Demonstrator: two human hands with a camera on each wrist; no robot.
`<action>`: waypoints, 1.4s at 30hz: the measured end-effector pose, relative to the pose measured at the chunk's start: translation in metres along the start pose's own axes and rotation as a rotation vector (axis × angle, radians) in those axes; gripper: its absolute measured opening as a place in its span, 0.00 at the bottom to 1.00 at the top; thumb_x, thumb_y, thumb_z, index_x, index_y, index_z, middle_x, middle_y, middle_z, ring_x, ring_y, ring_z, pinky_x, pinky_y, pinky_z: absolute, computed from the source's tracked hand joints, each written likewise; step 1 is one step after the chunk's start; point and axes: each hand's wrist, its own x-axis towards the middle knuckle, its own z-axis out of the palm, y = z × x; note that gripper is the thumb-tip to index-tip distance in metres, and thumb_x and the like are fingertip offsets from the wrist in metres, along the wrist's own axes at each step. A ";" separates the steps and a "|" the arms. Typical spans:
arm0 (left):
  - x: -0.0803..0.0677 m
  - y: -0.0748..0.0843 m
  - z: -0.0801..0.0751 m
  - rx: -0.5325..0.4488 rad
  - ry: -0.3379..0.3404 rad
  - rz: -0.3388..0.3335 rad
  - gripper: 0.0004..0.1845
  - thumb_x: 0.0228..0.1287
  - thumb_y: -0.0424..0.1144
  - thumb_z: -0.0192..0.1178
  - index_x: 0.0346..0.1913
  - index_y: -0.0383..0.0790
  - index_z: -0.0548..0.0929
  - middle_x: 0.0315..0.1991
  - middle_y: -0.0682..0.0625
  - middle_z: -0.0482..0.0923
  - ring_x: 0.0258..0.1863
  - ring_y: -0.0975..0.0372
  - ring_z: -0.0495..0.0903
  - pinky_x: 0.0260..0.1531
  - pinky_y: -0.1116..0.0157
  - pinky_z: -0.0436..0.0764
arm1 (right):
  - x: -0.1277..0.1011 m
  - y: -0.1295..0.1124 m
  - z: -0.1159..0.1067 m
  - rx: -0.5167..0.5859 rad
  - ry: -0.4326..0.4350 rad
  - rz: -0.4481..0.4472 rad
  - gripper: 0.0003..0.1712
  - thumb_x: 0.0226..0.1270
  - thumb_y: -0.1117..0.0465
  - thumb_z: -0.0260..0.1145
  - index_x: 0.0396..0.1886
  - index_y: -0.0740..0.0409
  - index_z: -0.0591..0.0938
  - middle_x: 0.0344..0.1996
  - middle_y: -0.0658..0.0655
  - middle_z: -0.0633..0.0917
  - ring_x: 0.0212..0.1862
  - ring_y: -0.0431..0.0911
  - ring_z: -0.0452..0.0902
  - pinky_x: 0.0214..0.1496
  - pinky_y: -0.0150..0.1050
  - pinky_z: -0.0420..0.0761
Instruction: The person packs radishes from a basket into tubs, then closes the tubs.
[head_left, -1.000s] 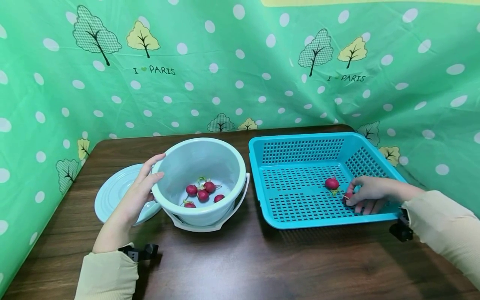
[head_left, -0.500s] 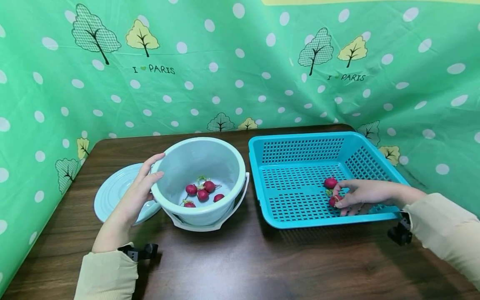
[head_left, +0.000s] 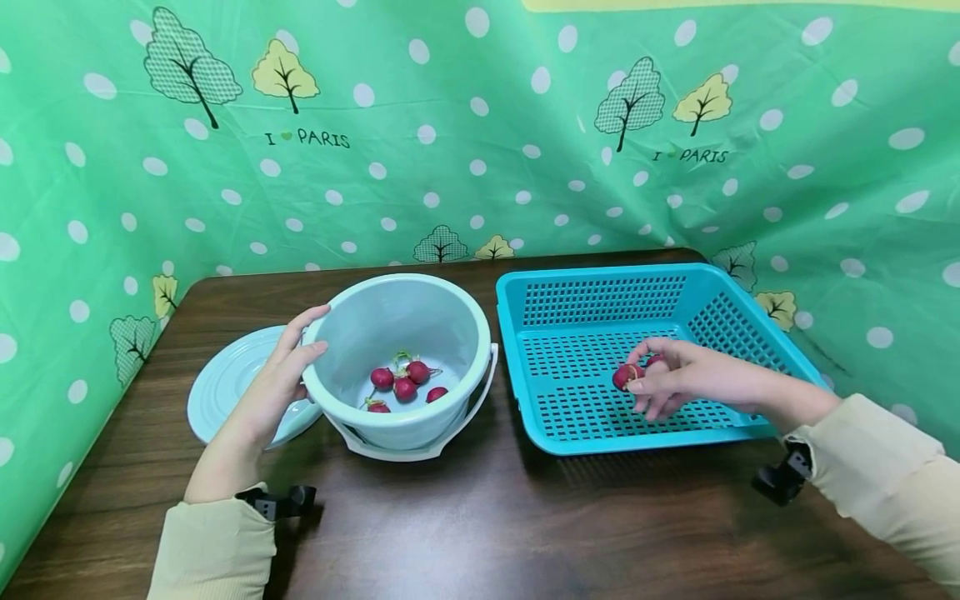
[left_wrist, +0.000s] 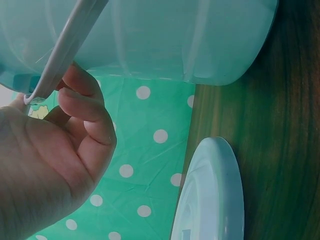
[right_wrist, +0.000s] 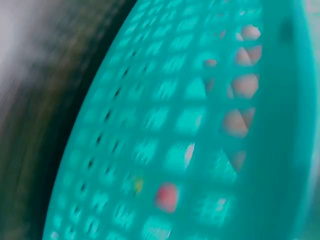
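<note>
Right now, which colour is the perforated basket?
The basket is turquoise blue, shown best in the head view.

lid (head_left: 225, 392): flat on table (head_left: 480, 517), left of bucket
backdrop (head_left: 480, 125): green dotted cloth, tree prints
wrist clips (head_left: 780, 482): black, probably camera mounts
</note>
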 end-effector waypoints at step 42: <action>0.002 -0.001 0.000 0.000 0.003 -0.004 0.30 0.77 0.55 0.40 0.78 0.61 0.49 0.77 0.44 0.44 0.64 0.45 0.66 0.49 0.59 0.75 | 0.037 -0.111 0.083 0.358 0.111 -0.267 0.16 0.72 0.63 0.61 0.55 0.59 0.69 0.28 0.55 0.87 0.28 0.51 0.86 0.44 0.50 0.85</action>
